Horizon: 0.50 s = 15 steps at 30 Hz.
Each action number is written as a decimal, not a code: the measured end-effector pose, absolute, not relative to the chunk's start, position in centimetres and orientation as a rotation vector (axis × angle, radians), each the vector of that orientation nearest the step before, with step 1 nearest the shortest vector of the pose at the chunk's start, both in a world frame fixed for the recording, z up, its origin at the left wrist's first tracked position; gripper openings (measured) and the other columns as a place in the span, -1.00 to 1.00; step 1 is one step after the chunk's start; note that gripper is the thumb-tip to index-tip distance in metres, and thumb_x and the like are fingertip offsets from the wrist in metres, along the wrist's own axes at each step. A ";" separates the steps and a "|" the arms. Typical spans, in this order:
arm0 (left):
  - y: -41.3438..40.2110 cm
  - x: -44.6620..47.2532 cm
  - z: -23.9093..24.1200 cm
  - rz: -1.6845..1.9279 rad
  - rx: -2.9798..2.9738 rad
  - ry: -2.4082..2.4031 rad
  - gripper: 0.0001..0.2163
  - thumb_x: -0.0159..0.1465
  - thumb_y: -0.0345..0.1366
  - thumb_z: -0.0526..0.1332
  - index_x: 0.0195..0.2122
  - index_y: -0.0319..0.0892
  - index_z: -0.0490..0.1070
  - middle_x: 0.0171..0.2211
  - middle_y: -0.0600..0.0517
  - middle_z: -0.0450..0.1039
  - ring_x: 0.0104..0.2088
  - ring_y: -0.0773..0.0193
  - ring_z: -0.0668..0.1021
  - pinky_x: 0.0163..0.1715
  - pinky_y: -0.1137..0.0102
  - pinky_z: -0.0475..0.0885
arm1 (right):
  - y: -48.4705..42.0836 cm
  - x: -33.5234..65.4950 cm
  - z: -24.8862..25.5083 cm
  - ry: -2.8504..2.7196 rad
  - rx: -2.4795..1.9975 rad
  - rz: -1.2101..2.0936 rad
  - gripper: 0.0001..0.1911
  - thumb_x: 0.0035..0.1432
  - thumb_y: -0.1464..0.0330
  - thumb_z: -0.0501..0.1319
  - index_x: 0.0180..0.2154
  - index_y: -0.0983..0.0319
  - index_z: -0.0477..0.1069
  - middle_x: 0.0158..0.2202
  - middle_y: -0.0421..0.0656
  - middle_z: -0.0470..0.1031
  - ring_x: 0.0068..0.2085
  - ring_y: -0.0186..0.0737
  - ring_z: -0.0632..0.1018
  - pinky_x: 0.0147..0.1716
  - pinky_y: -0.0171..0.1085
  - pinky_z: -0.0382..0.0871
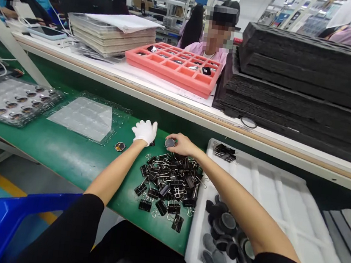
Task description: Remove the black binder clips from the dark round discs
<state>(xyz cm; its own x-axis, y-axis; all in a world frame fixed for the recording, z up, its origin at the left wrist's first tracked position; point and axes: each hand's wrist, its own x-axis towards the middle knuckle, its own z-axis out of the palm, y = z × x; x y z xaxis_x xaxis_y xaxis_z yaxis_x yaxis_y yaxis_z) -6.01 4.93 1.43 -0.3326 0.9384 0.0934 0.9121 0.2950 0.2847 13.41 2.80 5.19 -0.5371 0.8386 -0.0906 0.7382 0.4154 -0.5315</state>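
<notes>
My left hand (144, 132), in a white glove, is over the green table with its fingers apart, and I see nothing in it. A small black clip (152, 143) shows partly beside its wrist. My bare right hand (183, 144) pinches a round grey disc (170, 142) with a dark rim between thumb and fingers. Just below both hands lies a heap of black binder clips (172, 178) with wire handles. To the left of my gloved hand, a small round part (119, 146) with a dark rim and coppery middle rests on the table.
A white foam tray (264, 189) at right holds loose dark discs (228, 221) and a few clips. Clear plastic trays (83, 118) lie left. On the raised shelf stand a pink foam tray (170, 67) and black foam stacks (310, 79). A person sits opposite.
</notes>
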 end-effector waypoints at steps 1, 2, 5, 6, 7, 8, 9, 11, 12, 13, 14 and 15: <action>5.0 -6.1 1.1 0.448 1.716 2.456 -0.45 0.48 0.06 -0.11 0.10 -0.23 0.47 0.10 -0.38 0.44 0.12 -0.27 0.46 0.06 -0.11 0.33 | 3.6 12.9 4.9 -2.527 -1.379 0.780 -0.56 0.06 0.42 0.48 0.02 0.21 0.58 -0.08 -0.08 0.58 -0.13 -0.16 0.59 -0.06 -0.22 0.47; 5.1 -6.2 0.9 0.453 1.680 2.457 -0.46 0.47 0.07 -0.10 0.11 -0.22 0.46 0.11 -0.38 0.43 0.13 -0.27 0.45 0.05 -0.11 0.33 | 4.3 12.4 4.6 -2.562 -1.360 0.787 -0.55 0.07 0.41 0.48 0.04 0.20 0.58 -0.08 -0.08 0.57 -0.13 -0.16 0.59 -0.05 -0.22 0.47; 5.3 -6.5 0.5 0.462 1.658 2.468 -0.47 0.48 0.07 -0.09 0.10 -0.21 0.46 0.11 -0.36 0.42 0.13 -0.26 0.44 0.05 -0.09 0.32 | 5.8 11.4 3.6 -2.645 -1.319 0.786 -0.53 0.09 0.40 0.48 0.07 0.22 0.57 -0.07 -0.05 0.53 -0.11 -0.13 0.59 0.00 -0.20 0.46; 5.4 -6.6 0.4 0.457 1.665 2.470 -0.48 0.48 0.06 -0.09 0.09 -0.21 0.47 0.10 -0.35 0.42 0.12 -0.25 0.44 0.05 -0.09 0.32 | 6.1 11.2 3.3 -2.668 -1.305 0.779 -0.52 0.08 0.42 0.49 0.07 0.22 0.58 -0.06 -0.04 0.52 -0.09 -0.11 0.58 0.03 -0.19 0.45; 5.4 -6.7 0.3 0.453 1.674 2.468 -0.49 0.49 0.05 -0.09 0.08 -0.20 0.47 0.09 -0.34 0.43 0.12 -0.25 0.44 0.05 -0.08 0.32 | 6.4 11.0 3.0 -2.689 -1.291 0.774 -0.52 0.07 0.44 0.49 0.06 0.22 0.58 -0.05 -0.03 0.51 -0.06 -0.08 0.58 0.06 -0.18 0.44; 5.5 -6.7 0.2 0.448 1.681 2.466 -0.50 0.49 0.04 -0.10 0.07 -0.20 0.47 0.09 -0.32 0.43 0.11 -0.25 0.45 0.05 -0.07 0.31 | 6.7 10.9 2.7 -2.708 -1.275 0.772 -0.52 0.06 0.45 0.49 0.05 0.22 0.58 -0.04 -0.03 0.50 -0.03 -0.06 0.57 0.08 -0.17 0.43; 5.5 -6.7 0.0 0.442 1.687 2.460 -0.50 0.49 0.04 -0.10 0.07 -0.19 0.47 0.08 -0.32 0.44 0.11 -0.25 0.45 0.05 -0.07 0.31 | 6.9 10.9 2.4 -2.723 -1.258 0.772 -0.52 0.06 0.47 0.48 0.05 0.21 0.58 -0.03 -0.02 0.49 0.00 -0.04 0.56 0.11 -0.16 0.41; 5.5 -6.9 -0.3 0.439 1.696 2.455 -0.50 0.49 0.04 -0.11 0.05 -0.19 0.48 0.08 -0.31 0.44 0.10 -0.24 0.44 0.05 -0.06 0.30 | 7.2 10.9 1.8 -2.743 -1.232 0.781 -0.52 0.08 0.47 0.46 0.08 0.23 0.56 0.00 -0.01 0.48 0.04 -0.02 0.55 0.15 -0.14 0.39; 5.4 -6.9 -0.5 0.444 1.700 2.456 -0.50 0.49 0.04 -0.11 0.05 -0.19 0.48 0.08 -0.31 0.43 0.10 -0.24 0.44 0.05 -0.05 0.29 | 7.3 11.0 1.6 -2.747 -1.221 0.785 -0.51 0.10 0.47 0.44 0.10 0.24 0.54 0.02 0.00 0.47 0.05 -0.01 0.54 0.16 -0.13 0.38; 5.4 -7.0 -0.6 0.453 1.704 2.460 -0.50 0.49 0.04 -0.11 0.04 -0.18 0.48 0.08 -0.31 0.43 0.11 -0.23 0.43 0.05 -0.05 0.29 | 7.4 11.0 1.3 -2.750 -1.206 0.785 -0.51 0.12 0.46 0.43 0.12 0.25 0.53 0.03 0.01 0.46 0.06 0.00 0.54 0.17 -0.12 0.37; 5.3 -7.1 -0.8 0.465 1.712 2.463 -0.50 0.50 0.04 -0.11 0.04 -0.18 0.48 0.09 -0.31 0.42 0.11 -0.23 0.43 0.06 -0.04 0.28 | 7.5 11.1 1.1 -2.754 -1.183 0.783 -0.50 0.14 0.46 0.42 0.13 0.25 0.52 0.04 0.01 0.46 0.06 0.00 0.54 0.17 -0.11 0.37; 5.2 -7.2 -0.9 0.477 1.719 2.465 -0.50 0.50 0.04 -0.12 0.03 -0.17 0.48 0.09 -0.31 0.42 0.11 -0.22 0.42 0.06 -0.03 0.27 | 7.6 11.1 0.9 -2.757 -1.155 0.781 -0.50 0.15 0.45 0.41 0.14 0.25 0.51 0.04 0.01 0.46 0.06 0.00 0.54 0.17 -0.11 0.37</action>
<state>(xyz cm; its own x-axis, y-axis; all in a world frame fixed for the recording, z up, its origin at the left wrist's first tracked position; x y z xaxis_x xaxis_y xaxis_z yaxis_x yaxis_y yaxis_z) -7.19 5.23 -0.86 -0.3583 0.9286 0.0971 0.8978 0.3141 0.3087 11.12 7.56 0.86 -0.7195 0.6797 -0.1424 0.6535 0.5933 -0.4701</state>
